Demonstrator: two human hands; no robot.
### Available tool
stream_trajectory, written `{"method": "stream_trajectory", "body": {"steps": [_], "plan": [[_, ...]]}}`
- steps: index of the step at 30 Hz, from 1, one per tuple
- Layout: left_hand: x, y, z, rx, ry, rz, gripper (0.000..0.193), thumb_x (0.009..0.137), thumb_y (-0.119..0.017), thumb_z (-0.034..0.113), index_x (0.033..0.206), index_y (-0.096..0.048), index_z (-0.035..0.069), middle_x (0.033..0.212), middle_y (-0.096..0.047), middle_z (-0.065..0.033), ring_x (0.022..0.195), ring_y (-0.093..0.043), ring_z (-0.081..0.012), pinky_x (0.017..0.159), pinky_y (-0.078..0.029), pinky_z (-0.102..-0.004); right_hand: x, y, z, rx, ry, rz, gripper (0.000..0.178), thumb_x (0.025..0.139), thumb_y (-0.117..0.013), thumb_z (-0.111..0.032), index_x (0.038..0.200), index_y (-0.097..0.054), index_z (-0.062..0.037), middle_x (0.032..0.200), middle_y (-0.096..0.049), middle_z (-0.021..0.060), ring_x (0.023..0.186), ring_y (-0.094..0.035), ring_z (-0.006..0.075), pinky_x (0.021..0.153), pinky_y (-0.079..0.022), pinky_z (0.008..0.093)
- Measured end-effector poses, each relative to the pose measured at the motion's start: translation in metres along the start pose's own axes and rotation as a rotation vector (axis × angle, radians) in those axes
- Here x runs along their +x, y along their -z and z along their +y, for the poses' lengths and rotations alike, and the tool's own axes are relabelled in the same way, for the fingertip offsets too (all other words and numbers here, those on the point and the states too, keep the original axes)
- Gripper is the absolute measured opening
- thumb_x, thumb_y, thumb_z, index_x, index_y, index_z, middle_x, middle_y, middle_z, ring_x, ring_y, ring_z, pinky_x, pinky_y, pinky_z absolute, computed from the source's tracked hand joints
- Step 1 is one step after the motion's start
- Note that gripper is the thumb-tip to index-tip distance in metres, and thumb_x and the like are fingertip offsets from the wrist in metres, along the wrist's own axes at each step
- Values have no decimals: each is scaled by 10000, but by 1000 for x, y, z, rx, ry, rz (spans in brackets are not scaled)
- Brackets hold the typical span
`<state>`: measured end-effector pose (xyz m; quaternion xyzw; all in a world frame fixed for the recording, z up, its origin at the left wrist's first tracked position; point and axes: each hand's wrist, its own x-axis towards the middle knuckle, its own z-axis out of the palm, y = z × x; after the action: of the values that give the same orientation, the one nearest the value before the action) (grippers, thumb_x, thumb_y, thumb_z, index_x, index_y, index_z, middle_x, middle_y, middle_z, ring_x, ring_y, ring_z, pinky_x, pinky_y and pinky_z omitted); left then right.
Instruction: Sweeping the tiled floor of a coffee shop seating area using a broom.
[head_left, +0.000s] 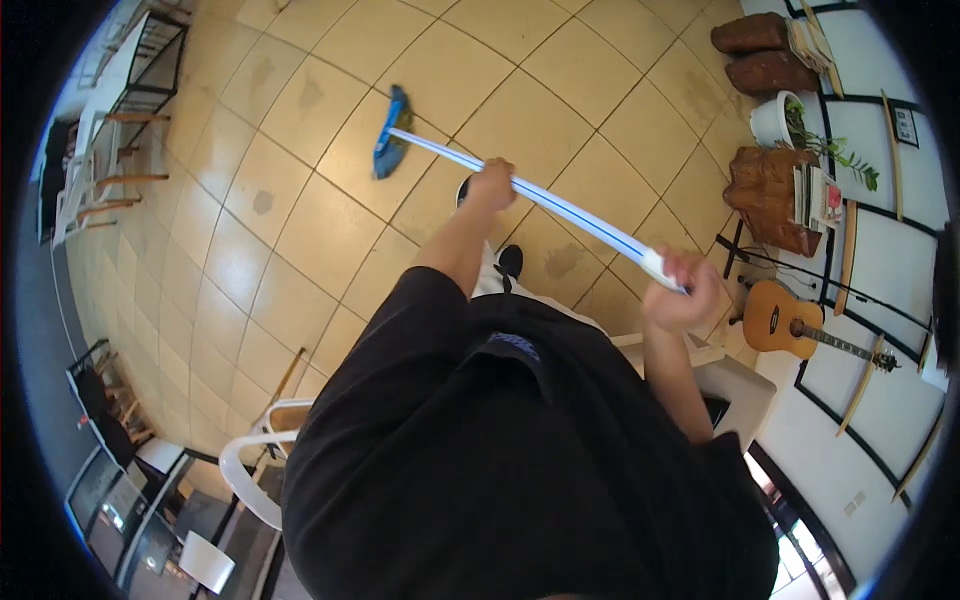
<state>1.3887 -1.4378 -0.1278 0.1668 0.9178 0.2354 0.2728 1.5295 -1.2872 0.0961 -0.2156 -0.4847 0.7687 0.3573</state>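
The broom (580, 215) slants across the view over the tiled floor (300, 170), its blue head (385, 150) at the far left end, out ahead of the shoes; the left hand (492, 185) is wrapped round the middle of the handle; the right hand (683, 292) is closed round its white top end, near the guitar (777, 318) by the wall (860, 250).

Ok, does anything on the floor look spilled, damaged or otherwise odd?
Yes: dull dark smudges mark the glossy beige tile floor, including left of the blue-headed broom and beside the right black shoe. They're darker than surrounding tile; whether damp or stained, I can't tell.
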Motion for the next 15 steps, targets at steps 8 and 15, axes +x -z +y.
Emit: {"method": "stream_trajectory", "body": {"steps": [8, 15], "plan": [[68, 91, -50, 183, -10, -188, 219, 603, -546, 140, 817, -551, 96, 881, -540, -115, 877, -506, -249, 709, -435, -341, 52, -84, 37, 152, -120, -69, 233, 758, -355, -67, 528, -329, -39, 516, -323, 53, 494, -329, 152, 560, -368, 345], [83, 89, 118, 242, -263, -402, 240, 583, -580, 260, 738, -574, 77, 800, -562, -131, 773, -543, -271, 664, -440, -352, 118, 1, -76, -171, 184, 168, 259, 759, -324, -192, 543, -384, -63, 524, -390, 54, 514, -416, 179, 547, -413, 374]]}}
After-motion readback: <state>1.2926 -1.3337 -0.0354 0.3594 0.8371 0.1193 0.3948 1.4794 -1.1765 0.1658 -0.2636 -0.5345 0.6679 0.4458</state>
